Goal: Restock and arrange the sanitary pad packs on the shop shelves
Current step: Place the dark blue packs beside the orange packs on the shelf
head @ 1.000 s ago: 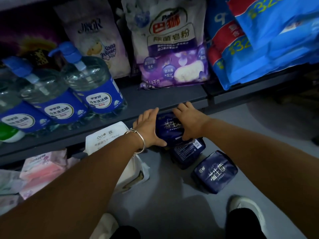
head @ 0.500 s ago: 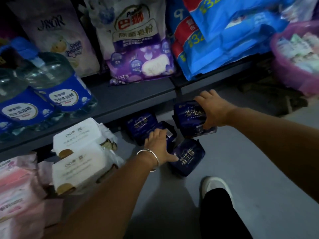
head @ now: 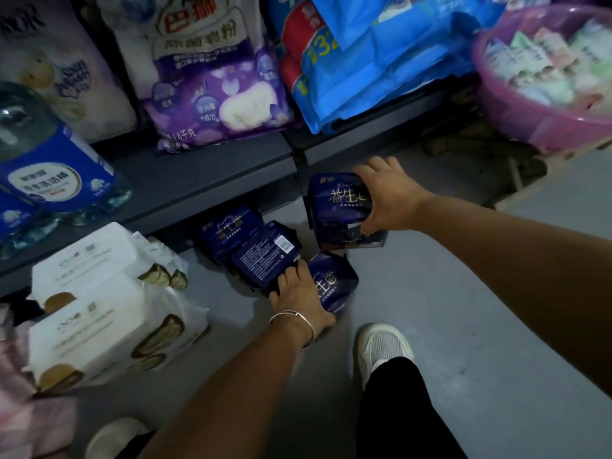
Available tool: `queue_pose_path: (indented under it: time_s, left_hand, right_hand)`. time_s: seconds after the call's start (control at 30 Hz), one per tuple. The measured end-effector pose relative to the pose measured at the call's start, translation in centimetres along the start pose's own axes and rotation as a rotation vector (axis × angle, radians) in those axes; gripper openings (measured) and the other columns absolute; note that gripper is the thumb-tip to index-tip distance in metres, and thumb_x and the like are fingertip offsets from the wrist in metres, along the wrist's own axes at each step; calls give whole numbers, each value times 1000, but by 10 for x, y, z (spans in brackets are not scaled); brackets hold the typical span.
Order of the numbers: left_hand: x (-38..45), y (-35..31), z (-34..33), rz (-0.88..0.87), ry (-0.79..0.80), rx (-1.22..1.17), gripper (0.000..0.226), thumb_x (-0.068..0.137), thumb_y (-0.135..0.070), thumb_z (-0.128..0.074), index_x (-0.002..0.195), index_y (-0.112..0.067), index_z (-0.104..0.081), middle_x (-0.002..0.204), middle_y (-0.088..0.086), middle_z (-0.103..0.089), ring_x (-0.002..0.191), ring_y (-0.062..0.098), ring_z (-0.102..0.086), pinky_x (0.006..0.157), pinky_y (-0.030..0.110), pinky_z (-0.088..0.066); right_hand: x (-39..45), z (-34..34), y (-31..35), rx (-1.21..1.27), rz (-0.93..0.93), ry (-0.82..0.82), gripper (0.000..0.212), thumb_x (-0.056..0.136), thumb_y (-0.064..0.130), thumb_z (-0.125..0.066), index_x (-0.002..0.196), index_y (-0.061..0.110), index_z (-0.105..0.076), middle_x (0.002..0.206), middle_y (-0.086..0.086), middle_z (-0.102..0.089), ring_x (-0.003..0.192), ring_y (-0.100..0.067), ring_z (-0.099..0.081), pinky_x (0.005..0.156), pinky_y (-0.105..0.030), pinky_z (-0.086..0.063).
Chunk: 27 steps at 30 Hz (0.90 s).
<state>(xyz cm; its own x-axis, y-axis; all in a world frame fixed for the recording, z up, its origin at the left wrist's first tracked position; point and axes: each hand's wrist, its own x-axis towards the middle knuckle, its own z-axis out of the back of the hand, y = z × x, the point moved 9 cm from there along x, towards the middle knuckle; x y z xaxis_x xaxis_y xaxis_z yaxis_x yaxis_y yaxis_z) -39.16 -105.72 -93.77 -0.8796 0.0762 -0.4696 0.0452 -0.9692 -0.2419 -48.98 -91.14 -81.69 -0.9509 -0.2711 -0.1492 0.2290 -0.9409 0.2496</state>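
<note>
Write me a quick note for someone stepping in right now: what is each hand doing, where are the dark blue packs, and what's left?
Right hand: grips a stack of navy pad packs, lifted beside the shelf edge.
Left hand: fingers curled on the pack on the floor.
Two more packs: one face down, one behind it under the shelf.
Done: a few packs gathered.
Left: probably collect the floor packs and arrange them all; none looks neatly placed yet.

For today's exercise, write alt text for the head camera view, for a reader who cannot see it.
A person's right hand grips a dark blue pad pack above the grey floor, while the left hand holds another pack lying beside two more under a dark shelf of detergent bags.
</note>
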Motion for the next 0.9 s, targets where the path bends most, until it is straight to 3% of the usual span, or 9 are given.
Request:
queue_pose_path:
  time_s: [0.2,0.3,0.4,0.5,0.63,0.73,0.9]
  left_hand:
    - [-30,7,81,-181,185,6,99,61,-34,-80,141,-19,-24,128,3,-34,124,22,-33,108,35,-33]
    - [-61,5,148,-241,195,-10,92,63,-29,-82,138,-19,-30,125,2,-37,120,19,-38,105,32,-37]
    - [-95,6,216,-261,159,-60,90,65,-23,-83,137,-19,-29,130,0,-38,117,17,-45,99,29,-44]
    - [-126,8,279,-269,112,-145,85,66,-17,-82,134,-19,-32,118,-5,-48,107,14,-54,80,22,-52]
    - [-162,10,360,-297,26,-161,84,68,-18,-82,138,-17,-35,120,-4,-54,106,14,-57,87,24,-50]
    - [-185,14,417,-318,-33,-179,76,67,-22,-82,132,-21,-44,116,-6,-59,103,12,-61,89,29,-52]
    - [-220,34,506,-349,-168,-201,73,65,-28,-81,129,-20,-47,116,-6,-59,101,11,-61,82,23,-51]
  right_hand:
    - [-11,62,27,38,10,2,99,58,33,-85,140,13,-33,129,-8,-40,121,-27,-37,103,-38,-38]
    - [-19,114,52,99,22,-33,98,54,30,-87,137,11,-38,123,-9,-44,117,-28,-44,99,-39,-42]
    - [-33,179,82,178,49,-117,86,60,21,-87,132,8,-43,123,-10,-48,111,-25,-48,94,-34,-43]
    - [-49,242,114,254,83,-205,84,62,14,-85,134,7,-43,124,-8,-52,108,-22,-52,89,-27,-43]
    - [-64,319,157,273,138,-321,80,60,13,-86,130,6,-48,120,-9,-58,108,-24,-56,94,-35,-46]
    - [-69,370,189,286,176,-382,75,63,11,-85,129,3,-49,117,-10,-60,104,-22,-56,93,-31,-45]
    - [-59,444,239,285,223,-492,61,65,16,-83,120,9,-56,112,-8,-64,97,-23,-59,85,-32,-48]
